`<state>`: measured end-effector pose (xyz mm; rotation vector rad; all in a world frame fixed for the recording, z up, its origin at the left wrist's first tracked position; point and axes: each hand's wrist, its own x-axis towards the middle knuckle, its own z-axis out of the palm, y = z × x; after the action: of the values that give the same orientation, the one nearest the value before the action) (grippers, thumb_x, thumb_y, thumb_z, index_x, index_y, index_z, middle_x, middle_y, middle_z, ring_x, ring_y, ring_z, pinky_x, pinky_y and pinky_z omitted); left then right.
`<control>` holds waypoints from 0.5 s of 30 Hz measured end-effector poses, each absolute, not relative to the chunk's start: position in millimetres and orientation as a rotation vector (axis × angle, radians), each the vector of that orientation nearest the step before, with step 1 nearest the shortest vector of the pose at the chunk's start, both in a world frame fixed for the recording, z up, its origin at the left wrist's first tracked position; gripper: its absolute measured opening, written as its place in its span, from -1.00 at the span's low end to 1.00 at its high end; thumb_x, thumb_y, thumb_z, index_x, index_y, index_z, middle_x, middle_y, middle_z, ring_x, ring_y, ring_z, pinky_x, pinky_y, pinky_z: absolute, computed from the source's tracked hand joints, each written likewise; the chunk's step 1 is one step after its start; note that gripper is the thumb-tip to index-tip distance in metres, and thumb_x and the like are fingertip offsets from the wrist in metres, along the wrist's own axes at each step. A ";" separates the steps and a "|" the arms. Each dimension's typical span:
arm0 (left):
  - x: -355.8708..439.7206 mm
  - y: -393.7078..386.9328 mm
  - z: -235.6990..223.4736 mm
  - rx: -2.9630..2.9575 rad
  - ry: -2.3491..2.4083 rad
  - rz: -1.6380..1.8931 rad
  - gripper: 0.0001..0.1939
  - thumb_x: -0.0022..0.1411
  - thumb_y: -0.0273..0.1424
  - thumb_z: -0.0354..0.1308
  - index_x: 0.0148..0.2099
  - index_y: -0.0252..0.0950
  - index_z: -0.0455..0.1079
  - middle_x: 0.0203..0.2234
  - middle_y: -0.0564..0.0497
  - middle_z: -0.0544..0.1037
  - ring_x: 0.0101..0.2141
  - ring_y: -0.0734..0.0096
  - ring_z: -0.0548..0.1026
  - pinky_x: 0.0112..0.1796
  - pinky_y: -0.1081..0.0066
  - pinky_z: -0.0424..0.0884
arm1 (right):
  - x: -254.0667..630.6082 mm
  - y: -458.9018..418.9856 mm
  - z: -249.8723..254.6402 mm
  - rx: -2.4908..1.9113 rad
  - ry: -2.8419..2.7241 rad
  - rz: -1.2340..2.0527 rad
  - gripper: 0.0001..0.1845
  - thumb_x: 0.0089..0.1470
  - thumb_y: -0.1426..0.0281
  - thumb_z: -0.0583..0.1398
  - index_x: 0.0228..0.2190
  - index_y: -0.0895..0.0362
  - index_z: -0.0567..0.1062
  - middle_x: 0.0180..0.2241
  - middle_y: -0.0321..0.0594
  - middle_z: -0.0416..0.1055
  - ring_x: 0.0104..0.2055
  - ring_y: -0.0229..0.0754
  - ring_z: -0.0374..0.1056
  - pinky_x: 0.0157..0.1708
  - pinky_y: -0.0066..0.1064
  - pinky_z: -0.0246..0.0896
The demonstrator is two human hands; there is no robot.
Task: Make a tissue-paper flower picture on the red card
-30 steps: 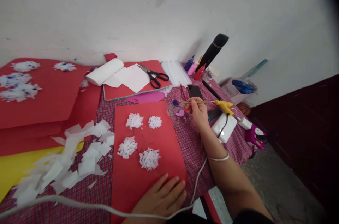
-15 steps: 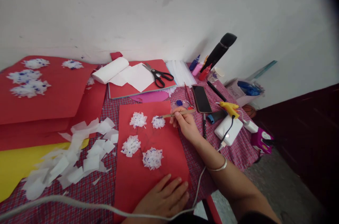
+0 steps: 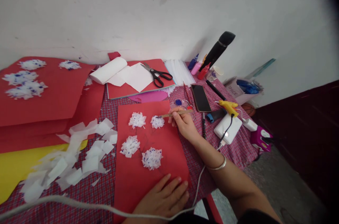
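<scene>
My right hand [image 3: 184, 125] pinches a thin brown stick [image 3: 166, 115], perhaps a brush. Its dark tip touches the upper right white tissue-paper flower [image 3: 157, 122], which has blue specks. That flower sits on a red sheet [image 3: 127, 188] with three more: the upper left flower [image 3: 137, 120], the lower left flower [image 3: 130, 146] and the lower right flower [image 3: 152, 158]. Faint drawn lines run between them. My left hand [image 3: 165, 195] lies flat with fingers spread on the sheet's lower part, holding nothing.
Tissue scraps [image 3: 90, 164] lie left of the sheet. Behind it are scissors [image 3: 157, 76] and a tissue roll [image 3: 109, 70]. To the right lie a phone [image 3: 201, 98], a paint palette [image 3: 178, 102], a yellow glue gun [image 3: 228, 107] and a white power bank [image 3: 227, 128]. A white cable [image 3: 106, 210] crosses in front.
The view has shifted slightly, moving the scene a little to the left. Both hands keep nearly the same places, with the stick's tip still at the upper right flower.
</scene>
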<state>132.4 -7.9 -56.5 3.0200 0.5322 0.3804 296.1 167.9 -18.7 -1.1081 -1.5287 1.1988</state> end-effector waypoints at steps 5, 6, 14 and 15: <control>132.9 -7.9 -57.3 3.040 0.560 0.420 -0.62 0.47 -0.42 -0.20 0.25 -0.22 0.22 0.20 0.08 0.32 0.12 0.31 0.29 0.10 0.22 0.18 | 299.3 165.5 -17.1 -1.107 -1.471 1.141 -0.70 0.21 0.13 0.08 -0.31 0.12 0.38 -0.52 -0.29 0.38 -0.58 -0.30 0.23 -0.57 -0.45 0.14; 133.0 -8.2 -57.6 3.028 0.561 0.419 -0.62 0.47 -0.42 -0.18 0.25 -0.23 0.22 0.21 0.07 0.32 0.12 0.31 0.29 0.10 0.22 0.18 | 299.1 164.3 -16.7 -1.097 -1.461 1.139 -0.71 0.21 0.14 0.08 -0.30 0.12 0.38 -0.52 -0.29 0.38 -0.58 -0.30 0.23 -0.57 -0.45 0.14; 133.9 -11.0 -62.0 3.004 0.573 0.449 -0.62 0.45 -0.38 -0.12 0.25 -0.25 0.21 0.21 0.03 0.31 0.13 0.26 0.27 0.12 0.19 0.14 | 306.0 167.1 -10.8 -1.075 -1.454 1.051 -0.75 0.20 0.19 0.10 -0.32 0.11 0.42 -0.55 -0.32 0.37 -0.58 -0.30 0.25 -0.57 -0.46 0.16; 133.8 -10.8 -61.0 3.001 0.578 0.452 -0.62 0.46 -0.38 -0.14 0.25 -0.25 0.22 0.21 0.04 0.31 0.13 0.27 0.27 0.12 0.19 0.14 | 310.0 169.6 -9.6 -1.087 -1.409 1.028 -0.77 0.20 0.21 0.10 -0.33 0.11 0.42 -0.55 -0.33 0.37 -0.59 -0.31 0.24 -0.58 -0.47 0.15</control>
<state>133.8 -10.8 -61.0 3.0007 0.5785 0.4518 310.0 169.6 -9.6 -1.0875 -1.4095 1.0283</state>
